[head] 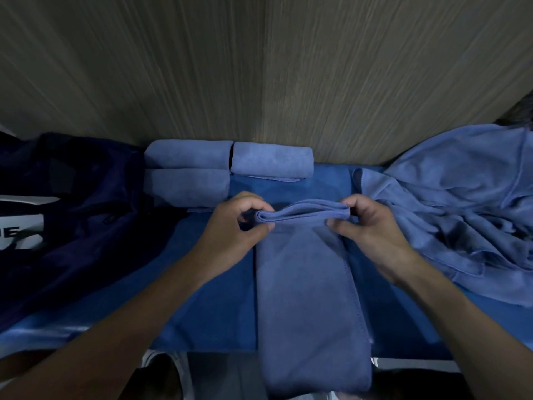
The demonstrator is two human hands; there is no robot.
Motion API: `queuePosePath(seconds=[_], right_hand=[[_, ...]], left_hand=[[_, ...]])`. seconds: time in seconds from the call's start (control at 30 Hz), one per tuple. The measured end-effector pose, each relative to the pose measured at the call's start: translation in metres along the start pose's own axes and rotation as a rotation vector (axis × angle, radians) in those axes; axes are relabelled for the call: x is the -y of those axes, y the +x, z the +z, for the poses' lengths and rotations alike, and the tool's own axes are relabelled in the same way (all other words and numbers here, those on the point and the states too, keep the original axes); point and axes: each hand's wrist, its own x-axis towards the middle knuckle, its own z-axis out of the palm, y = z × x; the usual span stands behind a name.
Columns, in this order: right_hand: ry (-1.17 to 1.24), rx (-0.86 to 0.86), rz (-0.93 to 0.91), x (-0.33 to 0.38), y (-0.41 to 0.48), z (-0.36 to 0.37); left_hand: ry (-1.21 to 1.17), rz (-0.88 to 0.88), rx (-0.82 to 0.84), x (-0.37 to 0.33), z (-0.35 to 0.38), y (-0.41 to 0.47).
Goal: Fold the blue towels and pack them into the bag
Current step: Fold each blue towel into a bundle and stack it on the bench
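Towel pinched by left hand, right hand; bag lettering ends "E".

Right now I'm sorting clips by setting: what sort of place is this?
Likely an indoor folding station, perhaps at home: a blue-covered table against a wood-grain panel, folded towels lined up, a dark bag beside them.

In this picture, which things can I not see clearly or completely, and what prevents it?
1. Head view: the dark bag is in shadow and cut by the left edge; open or closed cannot be told.
2. Head view: the pile of unfolded towels is crumpled and cut by the right edge; their number is unclear.
3. Head view: the left hand and right hand pinch the towel; its fold hides some fingertips.
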Motion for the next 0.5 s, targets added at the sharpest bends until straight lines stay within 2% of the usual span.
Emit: queuePosePath(seconds=[0.13,0.27,0.37,0.5], right_hand=[[-0.133,0.088,-0.115,-0.01,-0.006,-0.008],[-0.534,0.117,-0.272,-0.028,-0.015,-0.021],[-0.676,0.097,-0.338,-0.035,-0.02,-0.025],[-0.753,0.018,-0.405,-0.032,-0.021,-0.027]], left_hand=[[-0.047,-0.008,0.116,0.003,0.003,-0.011],[0.085,0.075,0.188,0.011,0.006,-0.02],[0.193,0.177,0.206,0.014,0.006,-0.02],[0.279,0.202,0.25,0.014,0.004,-0.019]])
